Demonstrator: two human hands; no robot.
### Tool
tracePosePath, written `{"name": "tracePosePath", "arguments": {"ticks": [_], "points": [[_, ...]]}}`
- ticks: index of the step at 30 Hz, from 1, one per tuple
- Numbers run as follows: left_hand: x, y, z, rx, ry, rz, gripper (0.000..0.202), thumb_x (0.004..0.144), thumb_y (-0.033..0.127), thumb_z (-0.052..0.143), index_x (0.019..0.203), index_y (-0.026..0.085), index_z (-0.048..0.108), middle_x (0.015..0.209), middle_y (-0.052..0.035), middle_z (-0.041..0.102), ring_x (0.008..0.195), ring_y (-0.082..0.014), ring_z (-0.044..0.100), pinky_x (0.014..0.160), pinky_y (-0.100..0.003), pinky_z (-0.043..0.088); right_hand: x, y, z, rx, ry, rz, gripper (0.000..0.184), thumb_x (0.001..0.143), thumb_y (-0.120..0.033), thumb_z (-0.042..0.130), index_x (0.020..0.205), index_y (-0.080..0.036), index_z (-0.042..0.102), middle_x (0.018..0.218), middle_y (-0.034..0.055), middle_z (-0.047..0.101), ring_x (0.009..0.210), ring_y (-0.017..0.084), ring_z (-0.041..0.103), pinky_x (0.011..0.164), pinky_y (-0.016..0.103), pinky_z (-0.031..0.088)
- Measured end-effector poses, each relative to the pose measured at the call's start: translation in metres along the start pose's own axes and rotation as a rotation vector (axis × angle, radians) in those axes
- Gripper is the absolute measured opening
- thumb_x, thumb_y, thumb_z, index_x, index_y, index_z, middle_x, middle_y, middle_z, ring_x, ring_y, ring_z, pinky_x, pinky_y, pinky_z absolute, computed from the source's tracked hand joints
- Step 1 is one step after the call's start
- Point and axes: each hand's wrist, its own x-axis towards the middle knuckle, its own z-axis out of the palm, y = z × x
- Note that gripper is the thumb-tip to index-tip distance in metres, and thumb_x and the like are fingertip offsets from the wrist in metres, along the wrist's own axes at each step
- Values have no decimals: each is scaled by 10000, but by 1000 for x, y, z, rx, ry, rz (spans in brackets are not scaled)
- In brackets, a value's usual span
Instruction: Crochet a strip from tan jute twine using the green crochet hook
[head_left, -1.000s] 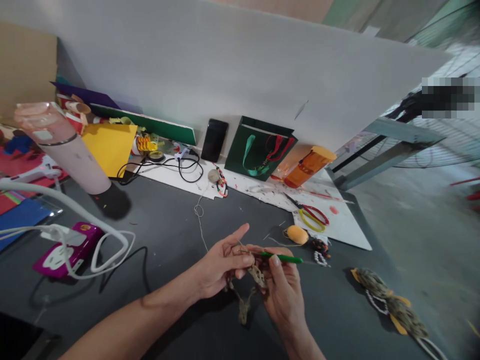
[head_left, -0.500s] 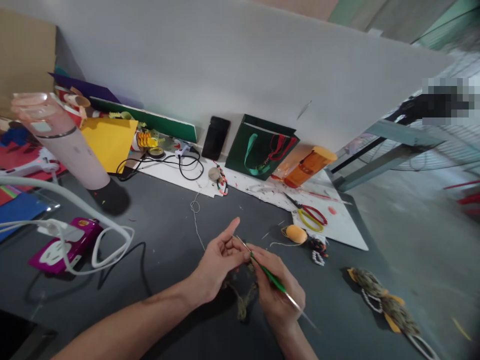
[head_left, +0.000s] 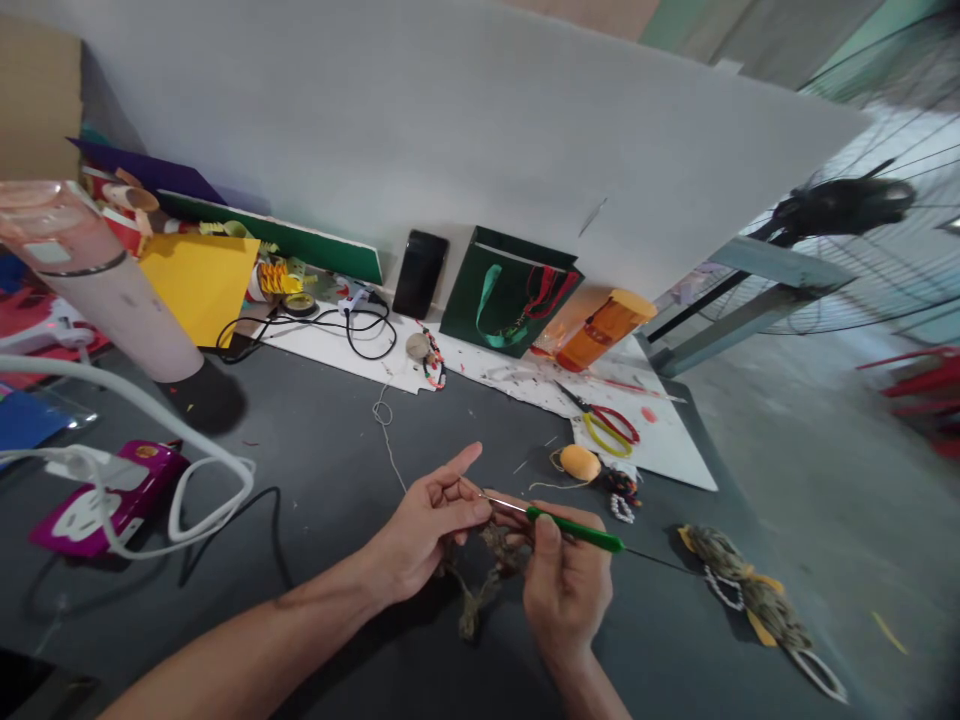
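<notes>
My right hand (head_left: 568, 580) is closed around the green handle of a crochet hook (head_left: 577, 529). The hook's thin metal tip points left and meets the fingertips of my left hand (head_left: 427, 530). That hand pinches an olive-brown crochet piece (head_left: 471, 612), which hangs below the fingers and between both hands; its upper part is hidden. My left thumb presses on the work while one finger sticks out. Pale yarn (head_left: 391, 455) runs from a small grey-beige ball (head_left: 417, 346) at the back down to my left hand.
Behind my hands lie scissors (head_left: 613, 430), an orange yarn ball (head_left: 580, 462) and a beaded trinket (head_left: 621, 495). An olive yarn bundle (head_left: 750, 580) lies right. A bottle (head_left: 135, 290), purple power strip (head_left: 112, 495) and cables are left. A phone (head_left: 421, 274) and green bag (head_left: 510, 290) lean at the back.
The crochet hook has turned from a steep slant to nearly level, its handle now further right and higher. My right fingers have shifted along it. The whole view has slid slightly left.
</notes>
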Motion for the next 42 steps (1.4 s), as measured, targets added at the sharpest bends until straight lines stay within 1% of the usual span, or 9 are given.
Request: {"name": "tracePosePath", "arguments": {"ticks": [6, 14, 24, 27, 29, 31, 35, 38, 42], "points": [[2, 2, -3, -10, -64, -53, 552, 595, 170, 916, 1129, 226, 785, 645, 64, 582, 480, -13, 402, 501, -188, 264, 6, 12, -6, 218, -118, 179, 225, 959, -458, 616, 933, -235, 613, 750, 43, 711, 544, 188, 672, 437, 274, 484], [1, 3, -2, -1, -167, -81, 561, 621, 173, 893, 1168, 200, 772, 696, 12, 646, 526, -42, 435, 505, -206, 287, 12, 9, 1, 518, -175, 469, 319, 825, -536, 747, 859, -241, 632, 637, -2, 701, 455, 156, 622, 408, 253, 487], [1, -1, -3, 144, -124, 26, 753, 650, 202, 906, 1356, 237, 648, 746, 38, 640, 579, -63, 495, 590, -233, 390, 12, 8, 2, 427, -224, 345, 195, 887, -426, 712, 867, -232, 718, 787, 42, 772, 625, 192, 719, 531, 297, 593], [2, -3, -3, 190, -117, 112, 879, 672, 236, 902, 1467, 243, 529, 717, 48, 620, 580, -66, 487, 616, -241, 411, 14, 14, -1, 235, -261, 30, 77, 897, -275, 701, 891, -242, 770, 888, 68, 804, 783, 226, 762, 684, 354, 631], [2, -4, -3, 191, -101, 157, 927, 683, 241, 898, 1506, 257, 471, 730, 47, 620, 591, -67, 494, 636, -245, 424, 12, 16, 0, 158, -272, -181, 154, 870, -164, 705, 941, -268, 792, 975, 67, 815, 903, 250, 772, 797, 399, 628], [2, -5, -3, 179, -110, 164, 946, 682, 234, 897, 1517, 273, 453, 763, 42, 631, 604, -72, 523, 650, -255, 433, 10, 16, 2, 172, -228, -233, 222, 851, -112, 710, 965, -284, 792, 1006, 57, 818, 930, 253, 775, 808, 400, 628], [2, -5, -3, 184, -136, 141, 919, 697, 220, 880, 1514, 261, 460, 807, 27, 651, 639, -94, 584, 672, -274, 441, 9, 11, 6, 372, -148, 97, 10, 841, -231, 754, 840, -240, 758, 923, 62, 822, 541, 162, 704, 469, 267, 561], [3, -2, -4, 223, -110, 148, 894, 693, 212, 879, 1496, 247, 489, 808, 28, 650, 636, -87, 573, 664, -271, 435, 14, 7, 7, 520, -181, 351, 187, 788, -375, 802, 776, -216, 706, 850, 56, 809, 349, 70, 495, 314, 188, 388], [3, 1, -3, 259, -113, 170, 873, 674, 205, 887, 1468, 253, 526, 790, 41, 644, 644, -89, 571, 654, -267, 434, 20, 2, 8, 622, -176, 454, 312, 706, -458, 851, 758, -224, 652, 763, 32, 781, 380, 53, 419, 293, 127, 280]]}}
